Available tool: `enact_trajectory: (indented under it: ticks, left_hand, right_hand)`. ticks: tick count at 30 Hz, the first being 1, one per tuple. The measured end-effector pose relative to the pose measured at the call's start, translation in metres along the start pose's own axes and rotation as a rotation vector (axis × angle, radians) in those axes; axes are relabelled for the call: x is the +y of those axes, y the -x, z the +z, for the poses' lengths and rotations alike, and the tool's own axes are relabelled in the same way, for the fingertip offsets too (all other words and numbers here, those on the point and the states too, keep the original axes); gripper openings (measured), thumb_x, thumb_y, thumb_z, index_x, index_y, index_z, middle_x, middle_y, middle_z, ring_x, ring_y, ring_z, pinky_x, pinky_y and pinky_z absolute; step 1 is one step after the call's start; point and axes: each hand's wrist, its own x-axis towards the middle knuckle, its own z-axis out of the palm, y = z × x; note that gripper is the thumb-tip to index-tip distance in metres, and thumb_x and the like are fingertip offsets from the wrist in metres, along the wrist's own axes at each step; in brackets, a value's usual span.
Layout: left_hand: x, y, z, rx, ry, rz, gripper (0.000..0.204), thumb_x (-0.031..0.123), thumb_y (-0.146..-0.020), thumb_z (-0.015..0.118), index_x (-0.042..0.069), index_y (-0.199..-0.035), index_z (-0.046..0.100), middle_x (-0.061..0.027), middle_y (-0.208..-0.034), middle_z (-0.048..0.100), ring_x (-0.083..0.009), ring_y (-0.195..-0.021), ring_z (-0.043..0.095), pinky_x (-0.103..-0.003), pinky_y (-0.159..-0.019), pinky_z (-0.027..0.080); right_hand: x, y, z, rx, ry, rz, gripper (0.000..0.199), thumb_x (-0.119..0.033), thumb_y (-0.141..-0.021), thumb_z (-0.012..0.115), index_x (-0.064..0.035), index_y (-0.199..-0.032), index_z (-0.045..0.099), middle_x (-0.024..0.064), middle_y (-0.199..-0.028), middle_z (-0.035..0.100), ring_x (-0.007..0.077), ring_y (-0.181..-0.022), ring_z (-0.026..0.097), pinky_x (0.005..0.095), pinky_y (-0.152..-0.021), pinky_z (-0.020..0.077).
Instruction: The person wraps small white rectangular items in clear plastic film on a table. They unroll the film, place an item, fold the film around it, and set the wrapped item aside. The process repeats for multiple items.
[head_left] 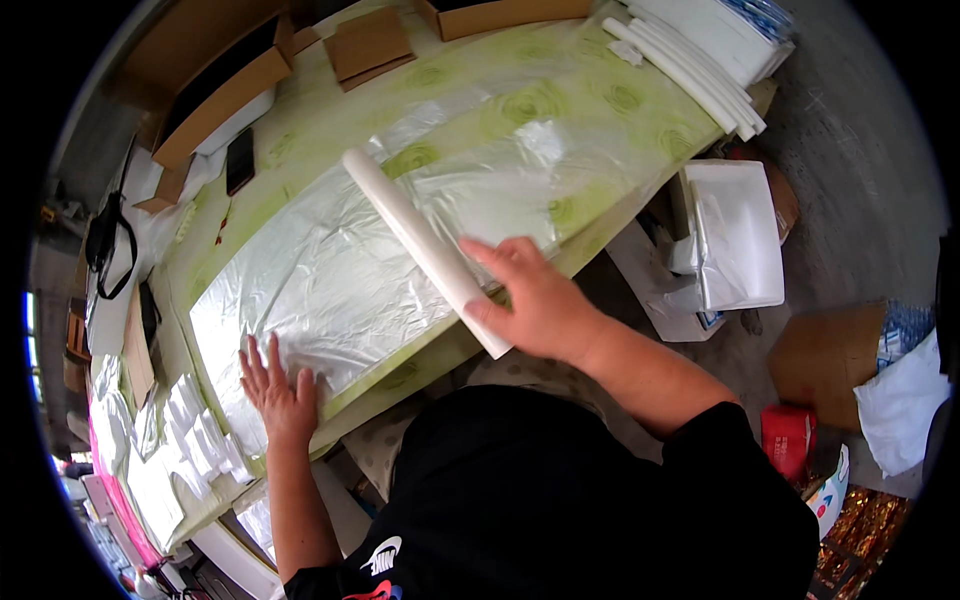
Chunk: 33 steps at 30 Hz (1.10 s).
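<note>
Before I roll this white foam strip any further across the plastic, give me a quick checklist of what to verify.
1. Right hand grips the near end of the white foam strip: ok.
2. Left hand lies flat on the clear plastic sheet, pinning its near-left part: ok.
3. Sheet lying smooth: not ok, wrinkles show over most of it.
4. Strip lies across the sheet, far end reaching beyond its far edge: ok.
5. Sheet kept on the green-patterned table: ok, though its near edge runs close to the table's edge.
6. Strip's underside touching the sheet all along: cannot tell.
</note>
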Motion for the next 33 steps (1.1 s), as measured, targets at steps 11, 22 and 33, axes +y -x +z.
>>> enact_trajectory:
  ticks: [11, 22, 33]
  left_hand:
    - [0.094, -0.018, -0.029, 0.111, 0.444, 0.350, 0.055, 0.015, -0.095, 0.063, 0.008, -0.149, 0.051, -0.0164, -0.161, 0.041, -0.0392, -0.154, 0.025, -0.050, -0.125, 0.021]
    - [0.304, -0.106, -0.026, -0.365, 0.415, 0.686, 0.043, 0.024, -0.081, 0.084, 0.006, -0.116, 0.068, -0.0129, -0.123, 0.065, -0.0324, -0.111, 0.065, -0.039, -0.095, 0.053]
    - [0.312, -0.126, -0.007, -0.709, 0.521, 0.365, 0.024, 0.025, -0.094, 0.066, 0.007, -0.110, 0.071, -0.0118, -0.105, 0.074, -0.0277, -0.096, 0.071, -0.038, -0.086, 0.055]
  right_hand:
    - [0.127, -0.037, -0.095, 0.430, 0.641, -0.147, 0.050, -0.029, -0.089, 0.072, -0.0130, -0.136, 0.063, 0.0176, -0.146, 0.053, 0.0431, -0.136, 0.044, 0.0516, -0.116, 0.0343]
    - [0.112, 0.018, -0.036, 0.683, 0.049, -0.155, 0.020, -0.007, -0.089, 0.071, -0.0109, -0.109, 0.072, 0.0128, -0.132, 0.061, 0.0384, -0.130, 0.051, 0.0456, -0.110, 0.0414]
    - [0.114, 0.074, -0.013, 0.610, -0.057, -0.075, 0.018, -0.001, -0.087, 0.070, -0.0068, -0.104, 0.070, 0.0124, -0.119, 0.067, 0.0349, -0.121, 0.059, 0.0431, -0.103, 0.0470]
